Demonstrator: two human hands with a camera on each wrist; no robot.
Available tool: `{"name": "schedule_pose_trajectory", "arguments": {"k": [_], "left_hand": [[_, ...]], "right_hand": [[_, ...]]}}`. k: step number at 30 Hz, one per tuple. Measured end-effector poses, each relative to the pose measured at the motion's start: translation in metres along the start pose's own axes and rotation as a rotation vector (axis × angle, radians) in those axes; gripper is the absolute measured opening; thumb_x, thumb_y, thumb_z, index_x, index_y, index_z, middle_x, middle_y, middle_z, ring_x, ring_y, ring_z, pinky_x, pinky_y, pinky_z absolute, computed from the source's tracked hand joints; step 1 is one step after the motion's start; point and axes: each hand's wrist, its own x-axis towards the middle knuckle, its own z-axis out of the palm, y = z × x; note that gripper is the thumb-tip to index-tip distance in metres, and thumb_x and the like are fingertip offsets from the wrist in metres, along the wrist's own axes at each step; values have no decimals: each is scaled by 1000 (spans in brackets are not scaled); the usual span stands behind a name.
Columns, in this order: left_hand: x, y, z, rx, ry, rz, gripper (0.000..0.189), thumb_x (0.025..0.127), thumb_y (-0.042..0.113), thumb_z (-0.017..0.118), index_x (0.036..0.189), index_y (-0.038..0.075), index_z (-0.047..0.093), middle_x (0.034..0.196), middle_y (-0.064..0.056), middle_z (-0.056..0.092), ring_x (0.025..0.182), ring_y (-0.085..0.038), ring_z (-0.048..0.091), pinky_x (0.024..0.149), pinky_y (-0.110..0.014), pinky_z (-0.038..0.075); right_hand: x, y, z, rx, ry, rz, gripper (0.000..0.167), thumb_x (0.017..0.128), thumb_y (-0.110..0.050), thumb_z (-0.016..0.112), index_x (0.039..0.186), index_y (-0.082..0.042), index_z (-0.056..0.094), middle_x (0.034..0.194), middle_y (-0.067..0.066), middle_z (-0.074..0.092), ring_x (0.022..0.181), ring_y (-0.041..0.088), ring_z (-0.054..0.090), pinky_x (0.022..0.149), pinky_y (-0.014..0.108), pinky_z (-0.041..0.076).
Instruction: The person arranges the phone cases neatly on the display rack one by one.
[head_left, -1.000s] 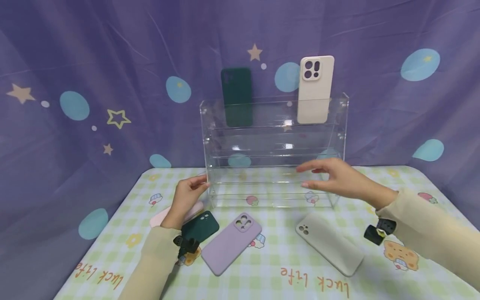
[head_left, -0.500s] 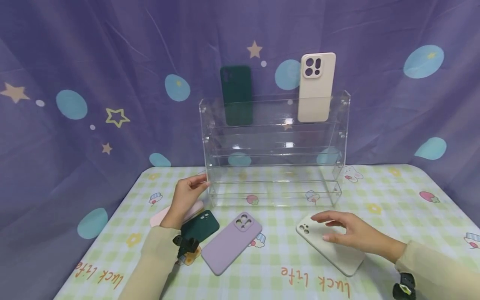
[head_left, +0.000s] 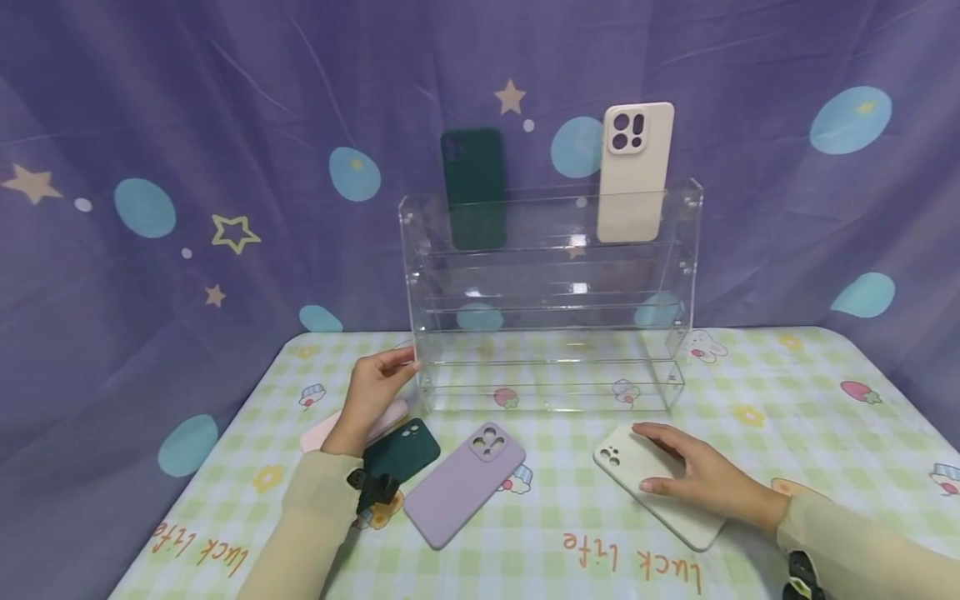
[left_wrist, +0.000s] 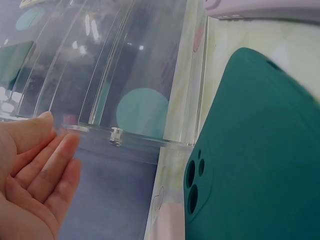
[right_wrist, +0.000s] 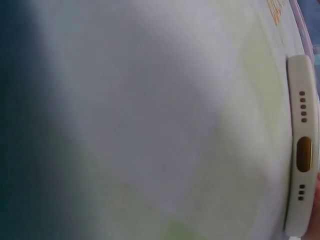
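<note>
My right hand [head_left: 705,475] is over an off-white phone case [head_left: 618,450] lying flat on the cloth, the thumb near its left edge and the fingertips by its far edge. In the right wrist view that case [right_wrist: 300,75] shows its end with port and speaker holes. My left hand [head_left: 371,392] touches the left side of a clear acrylic tiered rack [head_left: 551,275], fingers relaxed. Under the left wrist lie a dark green phone case [head_left: 405,454] and a partly hidden pink phone case [head_left: 318,433]. A lilac phone case [head_left: 461,492] lies between the hands.
On the rack's top tier stand a green phone case [head_left: 476,187] at left and a cream phone case [head_left: 636,175] at right. A checked tablecloth [head_left: 555,467] covers the table. Behind hangs a purple curtain [head_left: 262,125] with stars and blue shapes.
My right hand has moved down and toward me, from in front of the rack's lower tiers to the off-white phone case. The left hand stays at the rack's side.
</note>
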Motion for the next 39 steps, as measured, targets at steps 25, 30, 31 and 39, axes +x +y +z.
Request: {"name": "schedule_pose_trajectory", "arguments": {"k": [25,30,31,39], "left_hand": [[-10,29,-5,26,6,-35,28,88,4,65,112,-10,64,112,-25,63,77,7,57,69,-10,45],[-7,21,-4,8,4,-23,29,87,5,66,112,-9,64,111,-25,64,76,9,57,68,-10,45],[-6,16,-4,2,4,-21,29,87,6,67,112,-9,64,110,-25,64,76,9,57,68,-10,45],[2,-4,0,3,2,-4,32,87,13,68,113,-5,66,110,-21,66,79,9,59,71,-11,46]], "right_hand": [[7,4,8,-138,-46,46,102,69,-55,76,147,-6,31,142,18,42,127,36,42,95,44,40],[8,4,8,-126,-39,44,103,69,-55,76,148,-10,29,145,15,38,129,36,39,98,45,38],[7,4,8,-122,-36,41,103,69,-55,76,148,-11,29,146,15,38,130,36,39,98,46,37],[5,-1,8,-103,10,-31,105,65,-50,80,149,-14,27,149,11,35,132,36,34,102,8,19]]}}
